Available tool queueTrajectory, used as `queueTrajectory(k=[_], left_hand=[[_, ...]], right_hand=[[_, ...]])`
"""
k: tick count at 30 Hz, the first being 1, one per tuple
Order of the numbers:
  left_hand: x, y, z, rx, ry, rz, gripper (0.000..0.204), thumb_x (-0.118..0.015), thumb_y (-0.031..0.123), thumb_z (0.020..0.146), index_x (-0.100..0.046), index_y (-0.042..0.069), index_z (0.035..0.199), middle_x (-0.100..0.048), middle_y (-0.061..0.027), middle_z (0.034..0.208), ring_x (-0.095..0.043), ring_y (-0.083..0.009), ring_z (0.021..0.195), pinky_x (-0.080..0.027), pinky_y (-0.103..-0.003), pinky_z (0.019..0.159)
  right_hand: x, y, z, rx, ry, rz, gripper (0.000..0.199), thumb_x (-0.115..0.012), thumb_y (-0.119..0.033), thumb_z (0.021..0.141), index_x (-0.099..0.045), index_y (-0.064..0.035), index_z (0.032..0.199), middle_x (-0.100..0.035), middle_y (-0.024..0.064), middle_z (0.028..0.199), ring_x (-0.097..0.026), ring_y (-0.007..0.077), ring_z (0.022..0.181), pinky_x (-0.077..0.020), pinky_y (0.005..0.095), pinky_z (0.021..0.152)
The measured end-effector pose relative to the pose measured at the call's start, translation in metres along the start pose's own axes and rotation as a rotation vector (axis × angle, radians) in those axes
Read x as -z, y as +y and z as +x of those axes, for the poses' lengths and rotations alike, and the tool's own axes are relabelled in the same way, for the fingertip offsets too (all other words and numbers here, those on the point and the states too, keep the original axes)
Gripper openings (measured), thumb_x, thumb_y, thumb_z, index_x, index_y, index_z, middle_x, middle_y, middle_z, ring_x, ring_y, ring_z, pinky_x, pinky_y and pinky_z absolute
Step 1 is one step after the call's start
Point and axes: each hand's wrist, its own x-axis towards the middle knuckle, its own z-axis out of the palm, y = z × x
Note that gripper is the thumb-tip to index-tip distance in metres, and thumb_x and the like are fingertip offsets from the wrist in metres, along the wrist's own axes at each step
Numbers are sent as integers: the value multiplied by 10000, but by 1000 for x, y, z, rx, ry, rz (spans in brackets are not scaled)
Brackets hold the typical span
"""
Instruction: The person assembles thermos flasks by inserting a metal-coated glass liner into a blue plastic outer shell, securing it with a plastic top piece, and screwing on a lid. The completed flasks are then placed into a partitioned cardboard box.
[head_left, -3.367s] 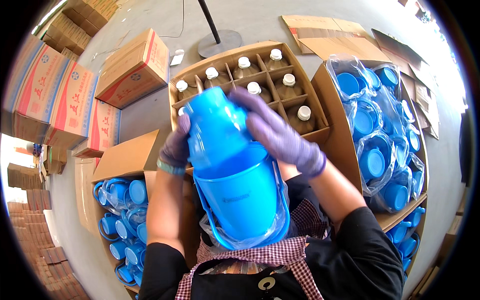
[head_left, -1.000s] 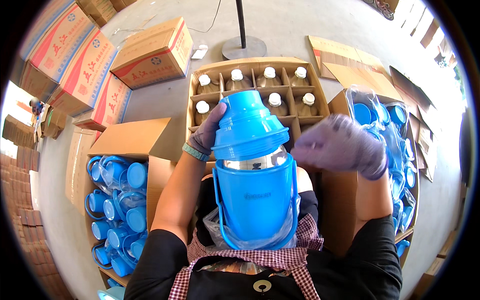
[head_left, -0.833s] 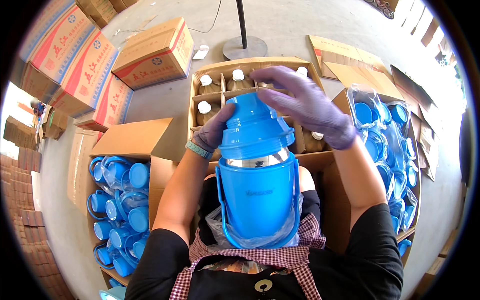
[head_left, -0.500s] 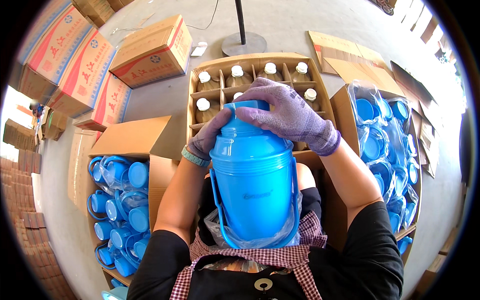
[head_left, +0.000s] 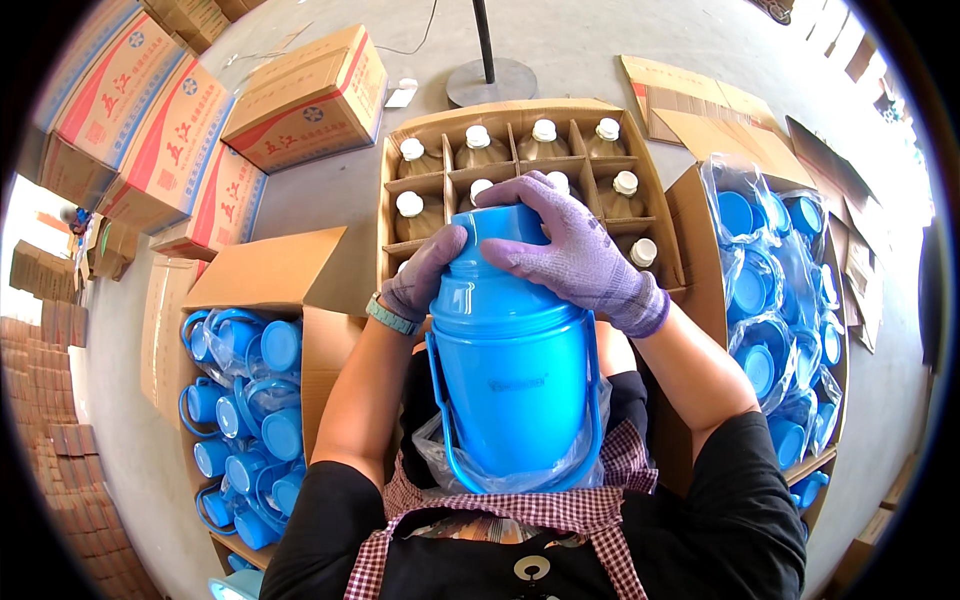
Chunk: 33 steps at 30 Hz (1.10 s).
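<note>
The tall plastic flask shell (head_left: 512,385) is bright blue, its knit-gloved hands (head_left: 578,255) purple. The checked cloth apron (head_left: 520,512) is red and white

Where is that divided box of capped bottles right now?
In the head view, the divided cardboard box of white-capped bottles sits on the floor just beyond the blue flask, between the box of blue handled shells at left and the bagged blue parts at right.

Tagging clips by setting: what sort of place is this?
Likely a packing or assembly area in a small factory or warehouse: a divided carton of capped glass flask liners, open boxes of blue plastic parts, and stacked printed cartons on a concrete floor.
</note>
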Motion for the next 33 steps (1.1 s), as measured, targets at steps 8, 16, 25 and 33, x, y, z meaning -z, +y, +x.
queueTrajectory(k=[8, 16, 25, 33], left_hand=[[-22, 6, -8, 32, 42, -65, 1025, -604, 732, 888, -311, 18, 1563, -478, -242, 1499, -542, -388, 1349, -501, -511, 1110], [-51, 14, -25, 28, 223, 75, 950, -610, 686, 930, -375, 0, 1543, -549, -213, 1439, -593, -310, 1289, -501, -411, 1092], [-56, 9, -43, -120, 363, 252, 875, -547, 702, 965, -454, 5, 1485, -622, -202, 1346, -628, -269, 1225, -522, -381, 1056], [-81, 6, -61, -121, 324, 74, 861, -520, 696, 979, -452, 1, 1484, -617, -213, 1359, -631, -273, 1226, -533, -387, 1047]], right_hand=[[-4, -3, -8, 52, 23, 41, 508, -775, -310, 894, -594, -45, 1288, -570, 157, 1201, -591, 314, 1171, -488, 411, 1017], [0, 8, -21, 15, -62, 356, 609, -784, -351, 888, -549, -64, 1371, -546, 134, 1299, -556, 284, 1240, -447, 406, 1081], [-8, -9, -28, -301, -54, 497, 816, -756, -455, 903, -413, -38, 1515, -494, 198, 1472, -489, 373, 1379, -412, 472, 1150], [32, -75, 46, 584, 10, -478, 529, -764, -367, 883, -668, -67, 1308, -649, 181, 1209, -623, 321, 1165, -516, 421, 1023]])
